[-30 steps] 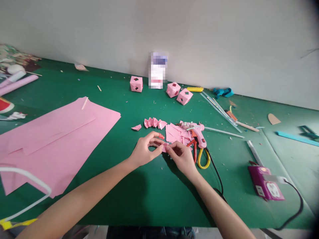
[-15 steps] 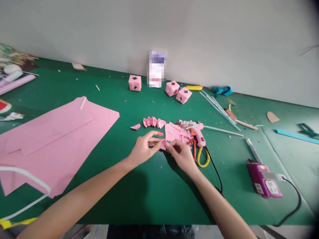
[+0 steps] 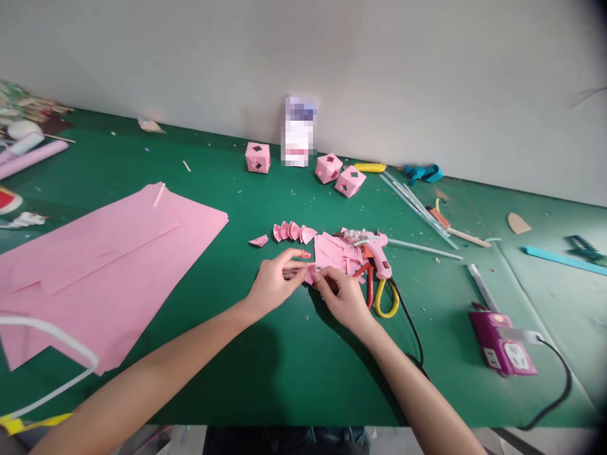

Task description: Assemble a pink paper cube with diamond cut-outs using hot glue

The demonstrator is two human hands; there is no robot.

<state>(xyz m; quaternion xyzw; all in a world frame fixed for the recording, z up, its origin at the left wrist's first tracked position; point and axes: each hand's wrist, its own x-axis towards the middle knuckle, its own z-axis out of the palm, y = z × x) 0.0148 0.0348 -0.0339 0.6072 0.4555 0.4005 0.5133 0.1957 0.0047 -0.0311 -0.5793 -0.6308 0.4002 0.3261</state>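
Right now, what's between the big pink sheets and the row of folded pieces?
A single folded pink piece lies on the green table between the big pink sheets and the row, in the head view.

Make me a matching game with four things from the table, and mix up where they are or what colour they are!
Things
1. glue gun
2. small pink piece
3. power socket
4. big pink paper

Places and colours
A. purple
B. on the left, with a thin stick on it
C. partly over the pink paper scraps
D. held by the left hand and the right hand

Right pairs: 1-C, 2-D, 3-A, 4-B
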